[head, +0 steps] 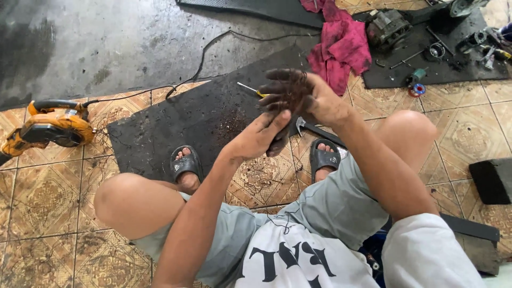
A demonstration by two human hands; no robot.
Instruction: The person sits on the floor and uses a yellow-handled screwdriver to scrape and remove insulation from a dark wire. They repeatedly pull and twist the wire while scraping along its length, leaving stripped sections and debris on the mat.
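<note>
Where the patterned tile floor [48, 202] meets a stretch of grey concrete at the top of the view, a large black rubber mat [181, 122] lies across the tiles in front of the seated person, whose sandalled feet rest on its near edge. A second dark mat [458, 69] sits at the upper right and carries an electric motor part [388, 28], loose metal pieces and a small roll of tape [417, 88]. A crumpled pink rag [341, 45] overlaps that mat's left edge. At the far left, on the tiles, lies an orange and black blower [50, 128], its black cable [197, 69] running up across the concrete. A dark block [492, 181] rests on the tiles at the right edge.

Both hands are raised above the near mat, between the knees, and both are black with grime. The right hand [304, 93] is uppermost, its fingers curled and closed over a tuft of fine dark wire strands [292, 88], which sits inside the grip and is mostly hidden by the fingers. The left hand [261, 136] is just below, palm turned upward, fingers straight and pressed together, their tips touching the underside of the right hand.

On the mat behind the hands lies a yellow-handled screwdriver [252, 90], partly covered by the right hand. A metal tool [314, 129] lies just beyond the right foot. Thin wire scraps [232, 122] are scattered across the mat and nearby tiles.
</note>
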